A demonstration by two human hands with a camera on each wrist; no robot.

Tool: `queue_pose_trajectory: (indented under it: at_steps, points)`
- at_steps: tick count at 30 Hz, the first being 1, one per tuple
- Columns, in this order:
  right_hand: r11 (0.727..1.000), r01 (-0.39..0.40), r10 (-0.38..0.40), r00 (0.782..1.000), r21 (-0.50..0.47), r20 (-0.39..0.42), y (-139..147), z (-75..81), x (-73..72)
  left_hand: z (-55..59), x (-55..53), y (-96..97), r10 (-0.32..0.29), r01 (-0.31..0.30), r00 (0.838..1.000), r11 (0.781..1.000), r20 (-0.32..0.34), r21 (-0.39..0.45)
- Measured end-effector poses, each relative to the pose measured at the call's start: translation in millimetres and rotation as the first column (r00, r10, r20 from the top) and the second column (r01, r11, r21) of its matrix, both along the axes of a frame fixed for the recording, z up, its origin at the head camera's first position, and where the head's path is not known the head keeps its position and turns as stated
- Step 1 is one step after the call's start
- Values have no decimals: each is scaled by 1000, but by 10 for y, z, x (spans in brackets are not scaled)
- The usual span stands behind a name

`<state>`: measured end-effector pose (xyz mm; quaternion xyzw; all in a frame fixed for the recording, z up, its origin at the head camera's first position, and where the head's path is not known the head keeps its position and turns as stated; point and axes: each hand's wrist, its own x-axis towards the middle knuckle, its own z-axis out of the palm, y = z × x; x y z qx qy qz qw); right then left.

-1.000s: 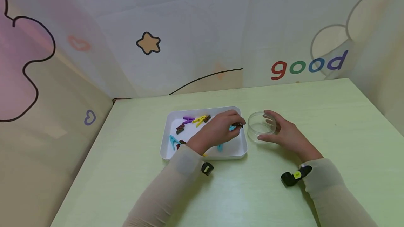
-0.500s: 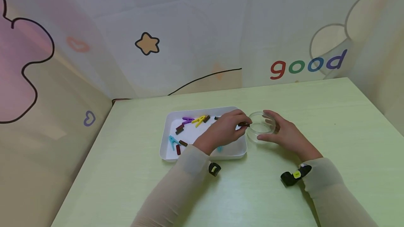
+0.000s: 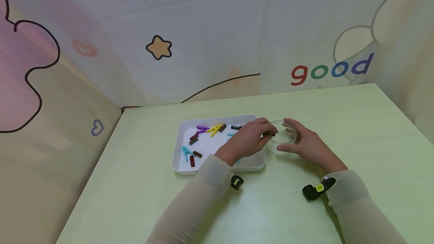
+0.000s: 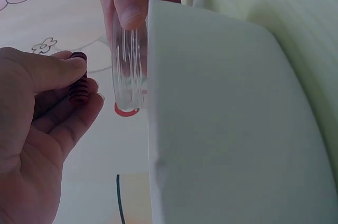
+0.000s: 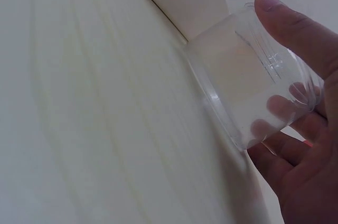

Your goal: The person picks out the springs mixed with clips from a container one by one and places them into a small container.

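Observation:
Between the thumb and fingers of my left hand (image 3: pixel 249 138) is a small dark red coil spring (image 3: pixel 269 133), pinched at the left rim of a clear round jar (image 3: pixel 278 148). In the left wrist view the spring (image 4: pixel 78 77) stands clear of the jar (image 4: pixel 127 71). My right hand (image 3: pixel 306 144) holds the jar from the right, thumb on the near side and fingers round the far side. The jar stands on the table with nothing visible inside. Under my left arm lies a white tray (image 3: pixel 211 144), partly hidden by the hand.
Several springs lie in the tray, one of them a dark red spring (image 3: pixel 192 161). With them are a purple clip (image 3: pixel 202 128), a yellow clip (image 3: pixel 214 129) and a blue clip (image 3: pixel 186 153). The tray stands just left of the jar on the pale green table (image 3: pixel 135 183).
My left hand has moved right with the spring, from over the tray to the jar's rim. More springs and clips in the tray have come into sight. My right hand and the jar stay put.

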<state>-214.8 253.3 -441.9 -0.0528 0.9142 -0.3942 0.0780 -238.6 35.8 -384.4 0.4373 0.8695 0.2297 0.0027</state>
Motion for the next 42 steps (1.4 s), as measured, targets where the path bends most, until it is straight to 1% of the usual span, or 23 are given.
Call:
queue_pose_trajectory:
  at_steps: [4,9,14,17,22,29,35,42]
  points:
    - [1000,-2,2,1000,-7,-1,4,0,-5,4,6,40,-4,4,1000,1000,4,-2]
    - [1000,-10,10,1000,-10,0,1,3,-3,-44,-9,87,-14,13,1000,1000,20,23]
    - [999,-12,12,1000,-36,6,5,-4,0,-81,-12,124,-12,11,999,1000,47,25]
    - [999,-11,11,1000,-42,7,9,-12,-5,-99,-13,149,-16,16,999,1000,43,15]
    - [999,-10,11,1000,-44,4,14,-20,-8,-124,-8,182,-39,39,999,999,11,-3]
    - [999,-7,7,1000,-41,7,20,-25,-9,-113,10,198,-43,43,998,999,35,2]
    - [999,-8,8,1000,-48,3,23,-29,-9,-124,6,204,-48,49,999,998,22,-33]
    - [999,-2,2,1000,-42,7,23,-33,-5,-140,6,210,-41,43,998,998,44,-38]
